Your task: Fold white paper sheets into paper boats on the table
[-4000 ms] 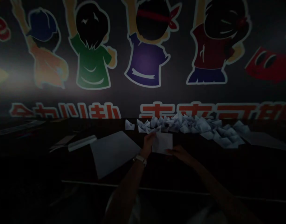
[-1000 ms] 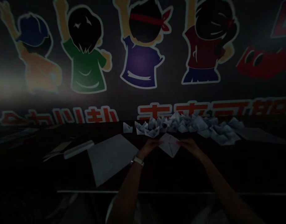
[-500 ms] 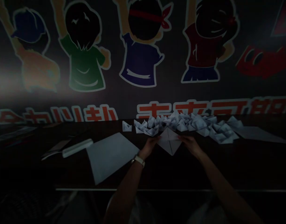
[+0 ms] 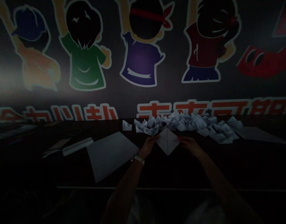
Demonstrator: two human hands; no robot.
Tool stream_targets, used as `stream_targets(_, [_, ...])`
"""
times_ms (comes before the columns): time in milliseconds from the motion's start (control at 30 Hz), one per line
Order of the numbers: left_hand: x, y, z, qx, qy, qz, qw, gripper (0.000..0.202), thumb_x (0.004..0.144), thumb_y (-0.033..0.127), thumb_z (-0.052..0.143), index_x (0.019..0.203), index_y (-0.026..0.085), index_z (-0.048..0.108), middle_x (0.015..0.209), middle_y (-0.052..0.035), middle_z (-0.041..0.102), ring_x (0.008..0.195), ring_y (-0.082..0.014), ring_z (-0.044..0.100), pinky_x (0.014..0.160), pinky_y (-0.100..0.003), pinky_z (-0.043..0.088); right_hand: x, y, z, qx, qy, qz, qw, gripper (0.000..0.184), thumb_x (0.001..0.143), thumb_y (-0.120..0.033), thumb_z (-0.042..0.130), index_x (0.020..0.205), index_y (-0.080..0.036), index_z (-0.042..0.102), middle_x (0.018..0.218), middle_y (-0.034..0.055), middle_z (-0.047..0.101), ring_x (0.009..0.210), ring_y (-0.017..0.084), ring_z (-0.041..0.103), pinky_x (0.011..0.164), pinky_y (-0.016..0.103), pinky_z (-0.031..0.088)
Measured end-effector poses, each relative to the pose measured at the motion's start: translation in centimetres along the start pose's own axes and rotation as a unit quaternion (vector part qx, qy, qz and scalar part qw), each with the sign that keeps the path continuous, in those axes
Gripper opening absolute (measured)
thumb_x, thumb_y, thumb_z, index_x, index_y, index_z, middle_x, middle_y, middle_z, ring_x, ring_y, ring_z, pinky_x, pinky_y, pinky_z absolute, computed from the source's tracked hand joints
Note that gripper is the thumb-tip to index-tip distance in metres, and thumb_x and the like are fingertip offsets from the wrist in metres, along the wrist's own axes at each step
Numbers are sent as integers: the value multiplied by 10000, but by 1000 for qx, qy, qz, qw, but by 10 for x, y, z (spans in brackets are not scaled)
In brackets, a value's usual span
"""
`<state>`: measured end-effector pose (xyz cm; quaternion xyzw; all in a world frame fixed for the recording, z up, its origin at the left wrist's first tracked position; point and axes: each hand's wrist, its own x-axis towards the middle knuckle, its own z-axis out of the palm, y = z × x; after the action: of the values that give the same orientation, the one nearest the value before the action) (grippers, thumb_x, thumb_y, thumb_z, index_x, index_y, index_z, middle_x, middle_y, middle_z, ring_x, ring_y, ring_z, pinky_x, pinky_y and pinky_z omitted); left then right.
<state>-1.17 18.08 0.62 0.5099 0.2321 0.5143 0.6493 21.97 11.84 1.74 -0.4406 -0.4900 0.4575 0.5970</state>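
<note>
Folded paper [image 4: 167, 142], white, diamond-shaped, between the two hands over the dark table [image 4: 180, 174]. Too dim to tell whether its underside rests on the tabletop.

Change: four seconds back it shows as a plain rectangle; now it is a diamond. Over the last half second its lower corner, then off toward the right, swings in to sit almost straight under the upper one. Judgement: the new fold is being squared up and looks near even, so this stage of folding seems well along.

Pointing: one corner toward the wearer, the opposite one away toward the wall. Centre crease runs between those two. Side corners point left and right. Close to equal both ways, so no clear long axis; the crease serves as the axis.

Fingers: left hand [image 4: 150, 145] pinches the paper's left corner, right hand [image 4: 191, 144] pinches its right corner. Exact thumb placement lost in the dark. Pale wristband [image 4: 138, 160] on the left wrist.

Outward from the folded paper: just beyond it and spreading right, a heap of paper boats [image 4: 199, 123]; whether its far corner touches them, cannot tell. Beyond and to its left, a lone boat [image 4: 127, 125]. Left of it, a large flat sheet [image 4: 111, 155]; farther left, a pale rolled or folded strip [image 4: 78, 146]. Well to its right, another sheet [image 4: 259, 134]. Behind everything, a wall mural [image 4: 141, 62] of cartoon figures.
</note>
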Motion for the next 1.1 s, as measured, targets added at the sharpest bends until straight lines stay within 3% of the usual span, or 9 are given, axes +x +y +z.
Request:
stream_targets(300, [5,-4,1,30,21,10,999,294,542,350,782,730,130,729,777,-78,711,781,-211,624,778,-318,430,5,6,9,16,21,78,997,176,575,-309,738,687,-185,681,739,50,713,695,201,667,650,323,524])
stream_targets(533, [3,-8,3,63,60,63,994,297,573,364,758,759,134,724,788,-41,705,792,-180,596,798,-290,410,-1,10,10,27,-13,66,997,236,611,-359,724,786,-203,690,864,43,712,814,204,657,742,337,516])
stream_targets(667, [-2,-4,5,151,-46,32,987,386,639,393,708,905,113,703,834,-53,697,788,-198,602,760,-304,431,-4,10,17,-43,-71,55,995,364,610,-419,717,859,-154,704,836,79,717,819,256,652,741,362,489])
stream_targets(733, [-3,-5,3,250,-100,12,963,384,676,407,668,922,113,699,861,-59,695,823,-221,605,768,-324,440,-2,12,18,-95,-74,23,993,375,635,-437,686,861,-139,709,834,86,717,831,278,645,753,389,475])
stream_targets(800, [-3,-6,0,362,-104,38,926,319,697,369,650,901,130,704,944,-68,684,911,-243,590,823,-346,429,3,17,14,-200,-52,-41,978,282,657,-402,660,789,-159,716,948,90,700,924,293,613,802,412,450])
stream_targets(900, [-4,-10,-4,515,-85,119,845,203,717,263,637,879,162,705,1152,-89,606,1074,-248,519,940,-365,365,10,26,5,-423,-5,-159,892,103,638,-261,668,703,-194,711,1180,85,599,1118,297,490,926,433,359])
stream_targets(967, [-7,-11,-4,591,-87,158,786,193,729,217,618,900,170,696,1217,-97,555,1123,-247,480,979,-379,328,13,30,1,-524,8,-206,826,183,645,-207,656,820,-209,713,1201,91,568,1138,279,460,959,431,316])
stream_targets(1033, [-9,-10,-2,635,-104,181,743,237,735,162,588,954,172,677,1199,-94,551,1114,-238,473,977,-377,327,13,32,1,-560,-13,-227,797,282,682,-185,616,955,-204,684,1117,96,590,1074,246,497,944,402,329])
stream_targets(1100, [-12,-10,2,645,-132,187,729,302,729,97,550,1001,177,656,1121,-80,578,1064,-213,493,948,-346,354,13,34,2,-560,-57,-230,794,282,713,-155,562,972,-179,670,1015,90,615,995,222,535,907,364,361])
